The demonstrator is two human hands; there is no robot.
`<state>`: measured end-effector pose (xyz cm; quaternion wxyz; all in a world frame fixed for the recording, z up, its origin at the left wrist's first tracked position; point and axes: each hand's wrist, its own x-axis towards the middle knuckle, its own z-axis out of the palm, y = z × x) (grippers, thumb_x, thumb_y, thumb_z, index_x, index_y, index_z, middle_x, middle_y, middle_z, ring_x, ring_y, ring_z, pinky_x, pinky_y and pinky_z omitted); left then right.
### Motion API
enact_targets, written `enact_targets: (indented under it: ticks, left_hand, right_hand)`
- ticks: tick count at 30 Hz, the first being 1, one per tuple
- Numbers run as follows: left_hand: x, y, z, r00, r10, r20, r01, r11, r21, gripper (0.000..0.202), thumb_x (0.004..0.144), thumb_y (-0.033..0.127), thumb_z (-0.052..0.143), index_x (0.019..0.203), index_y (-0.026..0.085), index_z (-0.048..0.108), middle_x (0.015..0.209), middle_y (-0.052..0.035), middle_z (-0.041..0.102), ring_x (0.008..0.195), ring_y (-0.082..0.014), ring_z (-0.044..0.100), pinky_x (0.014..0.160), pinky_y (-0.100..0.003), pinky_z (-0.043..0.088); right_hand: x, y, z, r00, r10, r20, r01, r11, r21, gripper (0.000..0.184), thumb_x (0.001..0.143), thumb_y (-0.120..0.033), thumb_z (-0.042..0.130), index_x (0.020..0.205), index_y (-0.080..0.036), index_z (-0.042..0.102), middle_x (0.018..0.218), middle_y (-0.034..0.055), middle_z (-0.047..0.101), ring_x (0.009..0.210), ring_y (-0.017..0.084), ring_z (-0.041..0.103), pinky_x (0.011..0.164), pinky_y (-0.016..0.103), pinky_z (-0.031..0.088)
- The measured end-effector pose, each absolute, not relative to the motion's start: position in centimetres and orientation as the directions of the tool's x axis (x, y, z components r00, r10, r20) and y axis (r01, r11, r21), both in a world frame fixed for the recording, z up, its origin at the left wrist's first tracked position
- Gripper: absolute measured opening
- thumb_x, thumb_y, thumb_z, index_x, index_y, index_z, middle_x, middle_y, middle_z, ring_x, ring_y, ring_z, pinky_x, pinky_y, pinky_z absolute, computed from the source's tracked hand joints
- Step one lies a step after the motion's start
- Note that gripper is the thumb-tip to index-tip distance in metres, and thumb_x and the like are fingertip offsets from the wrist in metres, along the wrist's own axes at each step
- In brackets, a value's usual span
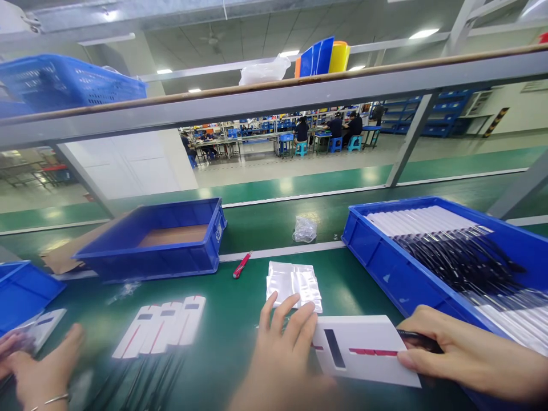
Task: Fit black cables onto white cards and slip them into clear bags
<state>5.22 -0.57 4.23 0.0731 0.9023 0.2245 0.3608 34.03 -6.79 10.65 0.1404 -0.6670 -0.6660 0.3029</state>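
Observation:
My right hand (449,348) is closed on the right end of a flat white panel (363,339), where a black cable comes out. The panel has a dark rectangular window and a red strip along its middle. My left hand (282,354) lies at the panel's left end with its fingers spread, partly blurred. Just beyond those fingertips is a small stack of clear plastic bags (293,282). Several more white panels (160,325) lie side by side to the left, their dark cables (145,377) running toward me.
At far left are another person's hands (47,365) with a white piece. A blue bin (428,302) at right holds several white pieces and black cables. Another blue bin (149,262), a red cutter knife (242,265) and crumpled plastic (305,228) stand farther back, below a shelf rail (274,91).

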Motion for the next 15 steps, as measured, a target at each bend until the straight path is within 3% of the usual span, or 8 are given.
enact_targets:
  ticks: [8, 12, 15]
  left_hand:
    - [5.7, -0.3, 5.0, 0.657, 0.439, 0.613, 0.317, -0.898, 0.304, 0.071, 0.082, 0.047, 0.073, 0.143, 0.019, 0.051, 0.132, -0.0174, 0.067, 0.127, -0.0407, 0.058, 0.119, -0.060, 0.029]
    - [6.8, 0.3, 6.0, 0.615, 0.398, 0.680, 0.261, -0.917, 0.301, 0.070, 0.081, 0.052, 0.074, 0.137, 0.015, 0.055, 0.123, -0.0197, 0.071, 0.122, -0.0386, 0.062, 0.118, -0.058, 0.032]
    - [7.4, 1.3, 5.6, 0.666, 0.361, 0.652, 0.229, -0.932, 0.282, 0.069, 0.083, 0.055, 0.070, 0.136, 0.013, 0.056, 0.123, -0.0205, 0.070, 0.123, -0.0375, 0.062, 0.120, -0.059, 0.027]
  right_hand:
    - [33.4, -7.2, 10.7, -0.069, 0.972, -0.224, 0.722, -0.106, -0.684, 0.044, 0.081, -0.059, 0.054, 0.058, -0.023, 0.066, 0.071, 0.0027, 0.067, 0.067, 0.022, 0.066, 0.066, 0.032, 0.048]
    - [32.4, -6.6, 11.0, -0.174, 0.951, -0.257, 0.706, -0.062, -0.706, 0.043, 0.084, -0.056, 0.056, 0.060, -0.022, 0.065, 0.069, 0.0020, 0.067, 0.071, 0.022, 0.064, 0.066, 0.030, 0.044]
    - [31.0, -5.6, 10.8, -0.240, 0.939, -0.247, 0.708, -0.005, -0.706, 0.040, 0.088, -0.050, 0.059, 0.061, -0.021, 0.062, 0.064, -0.0005, 0.062, 0.066, 0.019, 0.059, 0.059, 0.026, 0.039]
